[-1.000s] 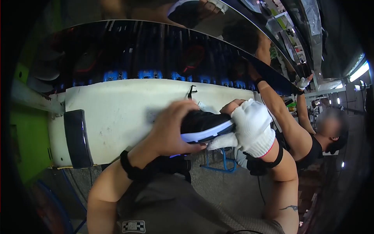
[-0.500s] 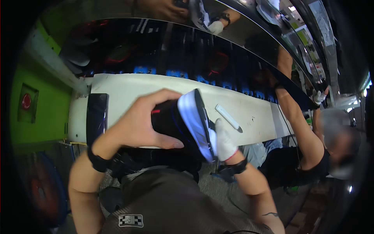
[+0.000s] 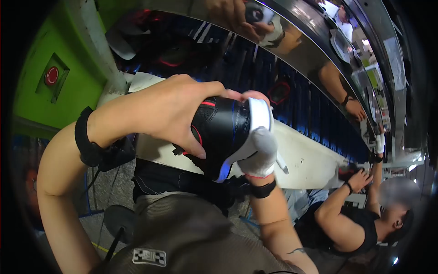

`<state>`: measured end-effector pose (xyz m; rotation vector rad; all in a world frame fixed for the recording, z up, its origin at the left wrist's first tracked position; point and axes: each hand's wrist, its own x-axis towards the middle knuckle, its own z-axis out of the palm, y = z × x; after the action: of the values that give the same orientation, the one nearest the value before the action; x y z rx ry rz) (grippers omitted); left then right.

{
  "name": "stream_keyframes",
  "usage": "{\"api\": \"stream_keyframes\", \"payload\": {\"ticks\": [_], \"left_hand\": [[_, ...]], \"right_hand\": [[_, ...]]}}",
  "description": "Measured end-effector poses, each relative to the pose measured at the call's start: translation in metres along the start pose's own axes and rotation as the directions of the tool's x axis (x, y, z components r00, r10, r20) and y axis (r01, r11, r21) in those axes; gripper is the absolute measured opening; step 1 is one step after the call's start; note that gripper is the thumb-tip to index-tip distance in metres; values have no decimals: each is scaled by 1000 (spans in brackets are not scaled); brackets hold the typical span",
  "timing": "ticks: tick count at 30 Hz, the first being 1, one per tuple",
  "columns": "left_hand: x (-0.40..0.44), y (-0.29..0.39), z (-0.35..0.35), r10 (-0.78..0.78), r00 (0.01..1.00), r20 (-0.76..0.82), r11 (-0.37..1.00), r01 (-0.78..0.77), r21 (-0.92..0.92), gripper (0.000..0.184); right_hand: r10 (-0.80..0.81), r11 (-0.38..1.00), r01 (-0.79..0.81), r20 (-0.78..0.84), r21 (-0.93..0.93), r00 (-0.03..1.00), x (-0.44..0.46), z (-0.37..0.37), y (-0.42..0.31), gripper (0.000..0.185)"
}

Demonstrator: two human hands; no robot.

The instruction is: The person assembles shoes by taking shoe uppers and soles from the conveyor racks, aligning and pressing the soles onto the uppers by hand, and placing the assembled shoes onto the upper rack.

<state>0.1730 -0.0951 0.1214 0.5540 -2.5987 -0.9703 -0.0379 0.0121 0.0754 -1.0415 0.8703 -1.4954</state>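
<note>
A black shoe [image 3: 224, 124] with red trim and a white sole [image 3: 259, 113] is held up in front of me, over the near edge of the white ledge [image 3: 315, 153]. My bare left hand [image 3: 171, 107] wraps around the black upper, thumb on the near side and fingers over the top. Pressed against the sole is my right hand [image 3: 261, 153] in a white glove, its fingers closed on the sole's edge; part of that grip is hidden. A white pen-like tool with a grey tip [image 3: 282, 163] lies beside the right hand, partly covered by it.
Beyond the ledge runs a dark roller conveyor [image 3: 228, 59] under blue light, carrying dark shoe pieces. A shiny metal panel [image 3: 292, 41] rises behind it. At left is a green housing [image 3: 32, 86] with a red button [image 3: 51, 76]. A co-worker [image 3: 346, 223] works at right.
The shoe has turned in my hands and shifted slightly up and right. My left hand has moved further over its top. The co-worker has lowered one arm from the conveyor side.
</note>
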Motion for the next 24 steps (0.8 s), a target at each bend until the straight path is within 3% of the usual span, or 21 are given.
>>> {"api": "stream_keyframes", "payload": {"ticks": [2, 3, 4, 7, 10, 12, 14, 16, 18, 19, 20, 22, 23, 24], "left_hand": [[-6, -6, -1, -85, 996, 8, 995, 85, -47, 89], [-9, -8, -1, -148, 988, 31, 985, 150, -89, 88], [-11, -9, -2, -161, 987, 20, 983, 162, -84, 88], [-13, -10, -2, -169, 986, 5, 982, 168, -89, 86], [-4, -7, -3, -179, 984, 18, 976, 179, -120, 83], [8, 0, 2, -131, 991, 15, 991, 131, 10, 82], [23, 12, 5, -66, 998, -3, 996, 66, 62, 81], [39, 21, 10, 4, 999, 33, 991, -9, 136, 79], [52, 29, 16, 69, 995, 73, 987, -79, 142, 88], [57, 39, 14, 112, 987, 113, 982, -127, 140, 94], [62, 47, 15, 151, 977, 151, 975, -172, 140, 102], [65, 57, 21, 180, 954, 241, 956, -227, 188, 110], [62, 63, 23, 215, 952, 218, 952, -254, 170, 108], [60, 68, 25, 246, 950, 192, 949, -277, 151, 106]], "right_hand": [[-1, 922, 63, -161, 383, 987, -3, 15, 19, 68], [-73, 946, 151, -268, 285, 961, -1, 9, 32, 72], [-68, 945, 143, -252, 294, 965, 3, 11, 33, 72], [-45, 888, 146, -234, 435, 971, 10, 11, 34, 73], [-135, 953, 143, -48, 266, 990, 17, 4, 33, 75], [18, 995, -14, -35, 98, 999, 12, 5, 11, 82], [42, 999, -42, -13, -28, 999, 10, -1, -6, 82], [49, 999, -49, -21, -18, 999, 5, -19, -12, 85], [63, 996, -61, 27, -71, 998, 0, -39, -24, 89], [67, 977, -45, 97, -207, 993, -2, -51, -36, 81], [58, 975, -41, 72, -217, 996, -8, -61, -50, 81], [248, 761, -155, 62, -630, 967, -17, -71, -83, 69], [296, 634, -85, 139, -769, 945, -21, -65, -108, 58], [277, 474, 85, 240, -876, 930, -21, -65, -117, 53]]}}
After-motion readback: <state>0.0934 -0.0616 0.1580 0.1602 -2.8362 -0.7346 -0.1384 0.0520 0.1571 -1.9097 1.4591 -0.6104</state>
